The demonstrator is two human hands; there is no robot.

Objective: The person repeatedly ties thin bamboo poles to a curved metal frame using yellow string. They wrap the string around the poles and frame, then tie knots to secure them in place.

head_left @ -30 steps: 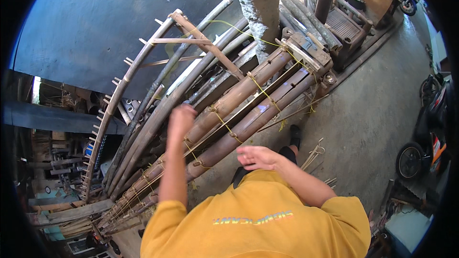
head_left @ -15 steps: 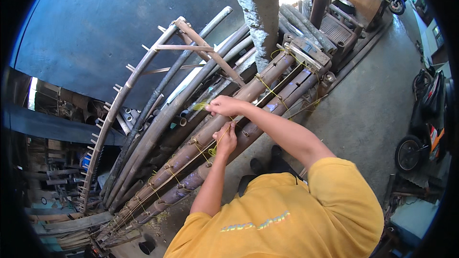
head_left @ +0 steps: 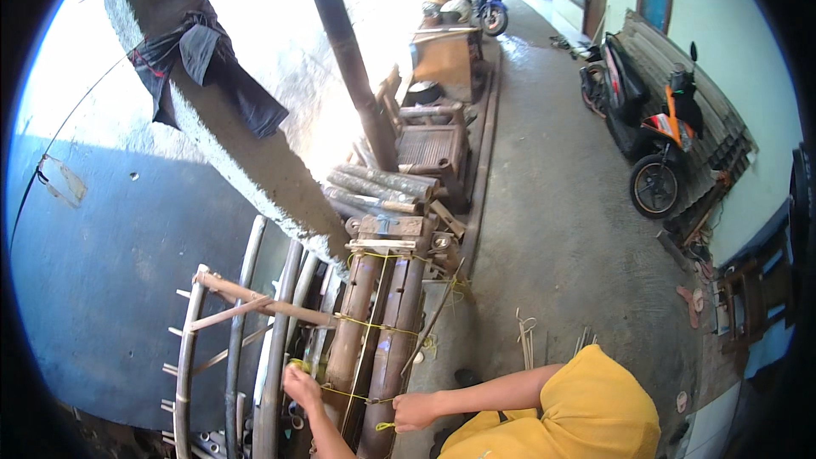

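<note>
Two thick brown bamboo poles, a left one (head_left: 352,323) and a right one (head_left: 398,327), lie side by side with yellow cord (head_left: 347,393) across them. My left hand (head_left: 303,388) is closed at the left pole's outer side, with a bunch of the yellow cord showing at its fingers. Beyond the right pole's outer edge, my right hand (head_left: 414,412) is closed in a fist. A looped yellow cord end sticks out of it. The cord runs over both poles between the hands. Farther up, more yellow bindings wrap the poles.
A wooden block (head_left: 387,228) caps the poles' far end. A ladder-like bamboo frame (head_left: 189,348) leans at the left near a rough concrete post (head_left: 246,170). Cut bamboo lengths (head_left: 374,187) are stacked beyond. A motorcycle (head_left: 659,132) stands at the right.
The view has swung toward the far end and right. My hands, close together at the poles before, are now apart on opposite sides, with cord between them. My right hand has moved to the right.
</note>
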